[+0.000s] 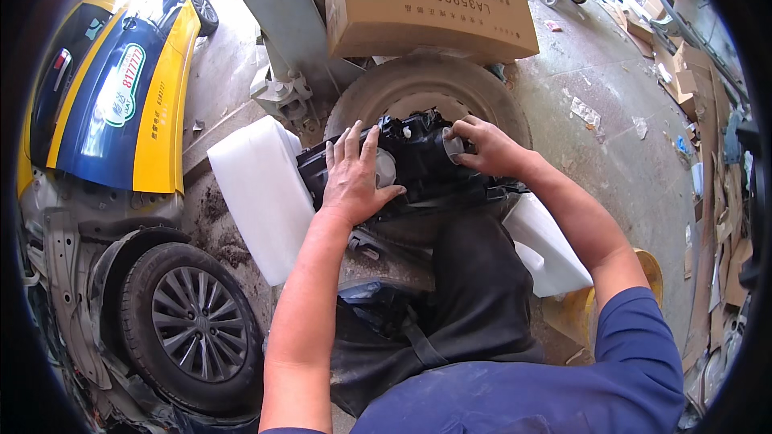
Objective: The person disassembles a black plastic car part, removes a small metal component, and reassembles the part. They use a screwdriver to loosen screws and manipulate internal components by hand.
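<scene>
Workshop floor [563,72]: 2 hands [350,182] on 1 black housing [420,153].

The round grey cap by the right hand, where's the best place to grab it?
Probably by its rim, coming from the right and pinching opposite edges: the round grey cap has a curved edge to hold, and the right hand reaches the black part from that side.
</scene>
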Tool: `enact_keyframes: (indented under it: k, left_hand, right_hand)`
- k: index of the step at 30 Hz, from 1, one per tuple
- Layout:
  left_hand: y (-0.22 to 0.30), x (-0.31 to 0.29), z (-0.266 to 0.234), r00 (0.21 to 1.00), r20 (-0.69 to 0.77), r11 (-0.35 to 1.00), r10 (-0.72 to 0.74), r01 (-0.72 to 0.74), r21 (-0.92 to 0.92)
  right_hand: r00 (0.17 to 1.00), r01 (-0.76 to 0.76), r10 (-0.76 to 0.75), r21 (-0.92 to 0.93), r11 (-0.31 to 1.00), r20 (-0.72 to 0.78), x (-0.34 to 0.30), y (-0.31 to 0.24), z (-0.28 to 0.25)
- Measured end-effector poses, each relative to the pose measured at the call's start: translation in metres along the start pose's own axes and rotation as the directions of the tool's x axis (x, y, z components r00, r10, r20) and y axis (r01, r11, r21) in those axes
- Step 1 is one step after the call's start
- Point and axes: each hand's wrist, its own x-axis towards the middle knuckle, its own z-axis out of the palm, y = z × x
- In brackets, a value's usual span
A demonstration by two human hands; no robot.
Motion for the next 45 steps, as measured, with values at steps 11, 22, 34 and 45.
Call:
enact_keyframes:
  k: [11,22,34,45]
  left_hand:
    - [-0.008,0.001,0.0,1.0,-0.015,1.0,0.012,-0.012,-0.009]
    - [-0.042,0.009,0.008,0.989,-0.064,0.986,0.134,-0.139,-0.094]
    - [-0.083,0.024,0.004,0.99,0.081,0.97,0.118,-0.098,-0.223]
    - [-0.081,0.061,-0.017,0.955,0.274,0.981,-0.118,0.154,-0.116]
  right_hand:
    - [0.961,-0.184,0.269,0.579,0.794,-0.064,0.003,0.02,-0.028]
    - [0.595,0.042,0.612,0.781,0.623,-0.521,-0.137,0.033,-0.03]
    - [0.465,0.307,0.806,0.921,0.241,-0.366,-0.167,-0.001,0.034]
    - [0.537,0.147,0.802,0.965,0.217,-0.262,-0.179,-0.029,0.054]
